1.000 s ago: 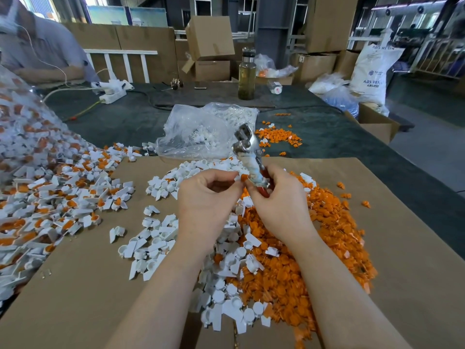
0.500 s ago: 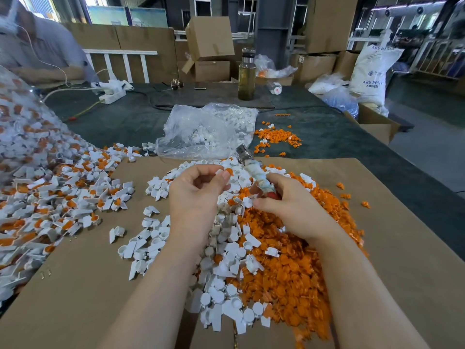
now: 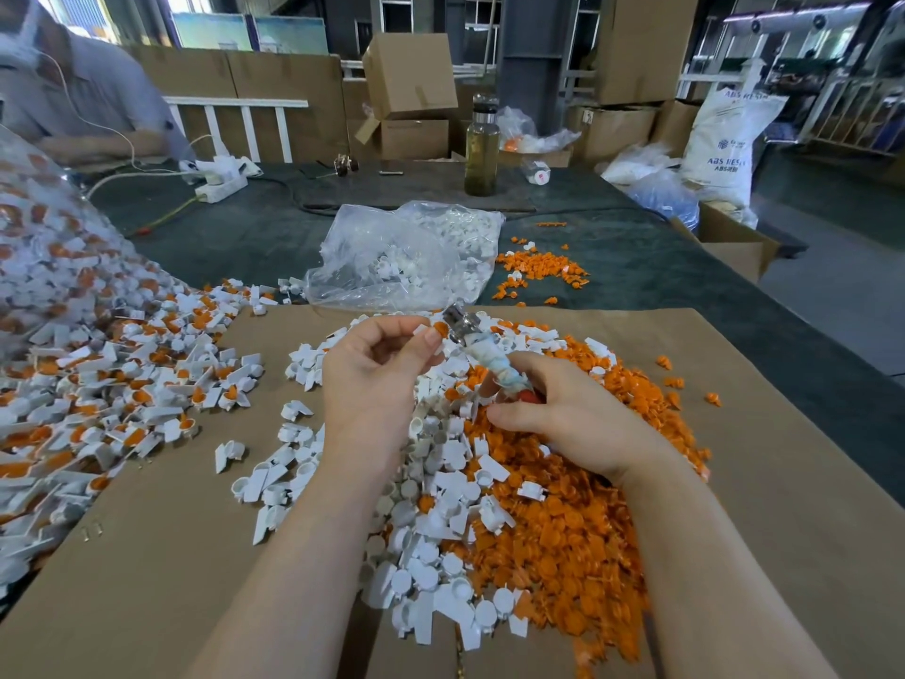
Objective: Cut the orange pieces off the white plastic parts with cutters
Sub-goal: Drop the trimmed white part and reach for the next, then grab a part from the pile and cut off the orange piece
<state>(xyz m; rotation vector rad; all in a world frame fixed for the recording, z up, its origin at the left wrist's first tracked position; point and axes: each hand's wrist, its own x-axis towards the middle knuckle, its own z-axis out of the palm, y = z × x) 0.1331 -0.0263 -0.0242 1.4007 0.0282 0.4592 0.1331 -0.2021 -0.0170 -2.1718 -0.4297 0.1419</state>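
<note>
Hands: left hand (image 3: 377, 379) pinches a small white plastic part with orange piece (image 3: 431, 331); right hand (image 3: 563, 414) grips tape-wrapped metal cutters (image 3: 482, 352), tip just beside the part.
Risk: blades sit near the left fingertips; a slip could nick them or fling the piece.
Desk: brown cardboard sheet (image 3: 171, 556) under heaped white and orange offcuts.
Room: stacked cardboard boxes (image 3: 406, 76), another seated person.

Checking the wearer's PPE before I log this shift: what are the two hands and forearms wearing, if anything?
Nothing shows. The left hand and right hand are bare, with no gloves, and no rings can be made out. Both forearms are uncovered down to the bottom edge of the picture: no sleeves, watch, wristband, cables or markings. The nails look short and unpainted.
</note>
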